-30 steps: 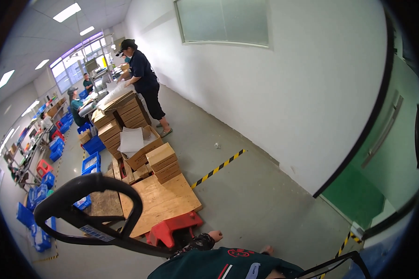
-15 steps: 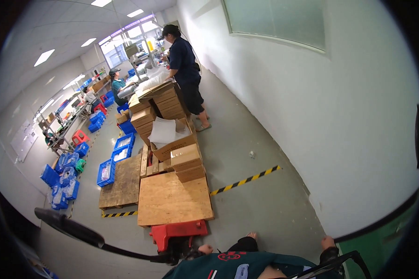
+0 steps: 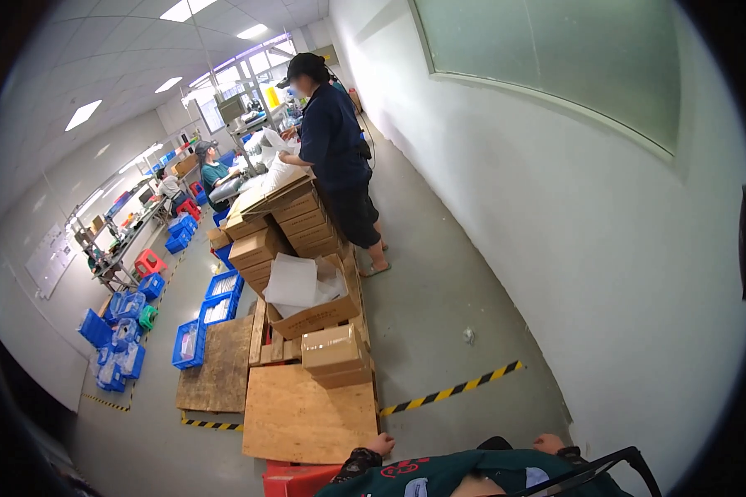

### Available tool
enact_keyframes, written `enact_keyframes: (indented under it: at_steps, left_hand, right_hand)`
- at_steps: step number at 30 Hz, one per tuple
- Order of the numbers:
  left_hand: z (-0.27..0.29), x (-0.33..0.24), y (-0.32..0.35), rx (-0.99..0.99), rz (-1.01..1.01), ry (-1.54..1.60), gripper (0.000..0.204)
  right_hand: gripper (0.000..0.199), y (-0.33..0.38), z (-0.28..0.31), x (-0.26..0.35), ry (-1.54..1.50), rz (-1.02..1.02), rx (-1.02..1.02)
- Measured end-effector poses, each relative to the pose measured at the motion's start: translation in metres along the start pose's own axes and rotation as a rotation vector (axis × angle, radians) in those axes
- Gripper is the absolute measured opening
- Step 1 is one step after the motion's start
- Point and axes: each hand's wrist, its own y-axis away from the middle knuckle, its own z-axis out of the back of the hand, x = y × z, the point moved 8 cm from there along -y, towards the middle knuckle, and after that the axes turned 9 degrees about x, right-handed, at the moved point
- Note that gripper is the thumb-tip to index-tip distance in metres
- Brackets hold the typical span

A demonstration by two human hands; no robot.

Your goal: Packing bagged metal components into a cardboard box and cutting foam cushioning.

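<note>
My left hand (image 3: pixel 380 445) hangs beside the front right corner of a wooden board (image 3: pixel 307 414), its fingers loosely curled with nothing seen in them. I cannot tell whether it touches the board. Off to the right, toward the white wall, my right hand (image 3: pixel 549 444) hangs apart from anything, its fingers curled in as well. Part of a red pallet jack (image 3: pixel 294 479) shows under the board's near edge. On the board's far end rests a closed cardboard box (image 3: pixel 336 352). Behind it, an opened carton (image 3: pixel 323 315) holds white sheets (image 3: pixel 292 282).
Stacked cartons (image 3: pixel 302 219) stand farther ahead, with a person in dark clothes (image 3: pixel 333 149) working beside them. Left lie a worn wooden pallet (image 3: pixel 214 373) and blue crates (image 3: pixel 189 344). Striped floor tape (image 3: pixel 452 389) crosses toward the wall (image 3: pixel 506 182) on the right.
I have come forward: board, boxes and standing person appear closer. The black handle by the pallet jack has left view. My left hand has moved up beside the board; my right hand has moved inward.
</note>
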Motion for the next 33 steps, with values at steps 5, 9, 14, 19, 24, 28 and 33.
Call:
enact_keyframes:
  at_steps: [5,9,14,19,24,28,33]
  left_hand:
    - [0.064,-0.066,-0.080,-0.156,-0.052,-0.004,0.032]
    - [0.066,-0.028,-0.174,-0.020,0.015,-0.113,0.032]
    - [0.077,0.028,-0.220,0.204,-0.114,-0.091,0.034]
    - [0.192,-0.085,-0.193,-0.094,0.159,-0.014,0.037]
    - [0.285,-0.117,-0.308,-0.219,0.192,-0.088,0.035]
    - [0.392,-0.141,-0.320,-0.246,0.237,-0.138,0.034]
    - [0.480,-0.200,-0.386,-0.295,0.224,-0.166,0.033]
  right_hand:
    - [0.033,-0.051,0.047,-0.052,0.052,-0.241,0.175]
    - [0.031,-0.179,0.104,-0.079,0.173,-0.257,0.128]
    - [0.029,-0.257,0.220,0.069,0.253,-0.086,0.001]
    - [0.026,-0.369,0.350,0.242,0.073,0.312,-0.156]
    - [0.027,-0.430,0.423,0.414,-0.028,0.565,-0.124]
    - [0.026,-0.409,0.487,0.511,-0.263,0.699,0.051]
    - [0.026,-0.348,0.628,0.608,-0.636,1.055,-0.114]
